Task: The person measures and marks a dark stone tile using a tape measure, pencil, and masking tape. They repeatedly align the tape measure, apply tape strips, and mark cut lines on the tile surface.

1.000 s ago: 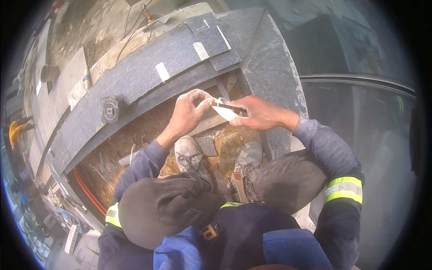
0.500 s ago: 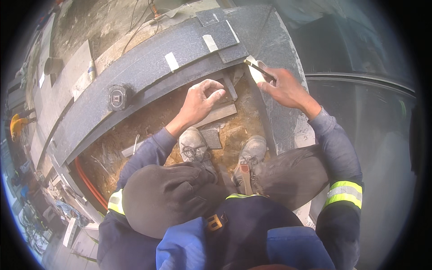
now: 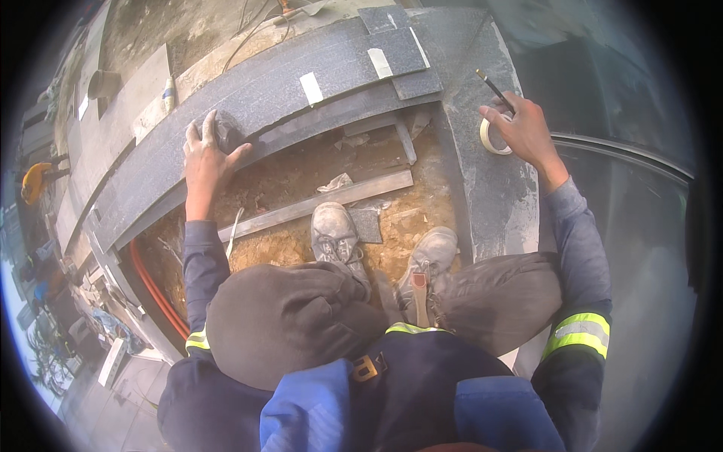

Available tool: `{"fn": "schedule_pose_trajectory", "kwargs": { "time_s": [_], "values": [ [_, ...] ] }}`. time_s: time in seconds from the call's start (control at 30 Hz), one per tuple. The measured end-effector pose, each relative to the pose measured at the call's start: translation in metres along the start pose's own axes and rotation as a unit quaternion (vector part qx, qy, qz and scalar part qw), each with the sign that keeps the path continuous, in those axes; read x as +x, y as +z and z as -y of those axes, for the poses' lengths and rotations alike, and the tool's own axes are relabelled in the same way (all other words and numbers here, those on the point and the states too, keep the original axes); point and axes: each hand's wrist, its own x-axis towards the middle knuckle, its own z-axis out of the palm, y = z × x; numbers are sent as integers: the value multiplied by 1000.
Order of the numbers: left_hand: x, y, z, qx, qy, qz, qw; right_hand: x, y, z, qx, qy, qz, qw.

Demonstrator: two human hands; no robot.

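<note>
My left hand (image 3: 205, 158) reaches over the dark slab (image 3: 279, 96), its fingers spread and its thumb apart. It lies around one side of a black tape measure (image 3: 228, 131) on that slab and hides part of it. A firm grip cannot be made out. In my right hand (image 3: 525, 134) is a slim dark pencil (image 3: 494, 89), its pale end pointing up and left. A roll of cream masking tape (image 3: 486, 138) hangs at the same hand's fingers, above the right-hand slab. Pale tape strips (image 3: 310, 88) stick to the curved slab.
Between my shoes (image 3: 337, 230) and the slabs is a dirt trench with a long metal bar (image 3: 324, 202) across it. Orange conduits (image 3: 157, 290) run at its left. Dark glossy panels (image 3: 617, 218) stand on the right. A marker-like tube (image 3: 169, 94) lies farther left.
My left hand has moved left from over the trench to the tape measure, its fingers spreading. My right hand has drawn right, away from the slab corner, with the pencil and tape roll. The view has shifted.
</note>
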Motion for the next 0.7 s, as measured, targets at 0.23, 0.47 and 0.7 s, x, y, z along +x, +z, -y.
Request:
{"fn": "schedule_pose_trajectory", "kwargs": {
  "time_s": [0.23,0.47,0.7],
  "values": [
    [-23,-54,-115,-403,240,119,875,-35,42,97,311,-51,208,926],
    [-29,-40,-173,-630,197,347,667,-37,37,96,328,-5,218,919],
    [-25,-34,-164,-607,215,434,630,-19,47,91,381,10,265,886]
  ]
}}
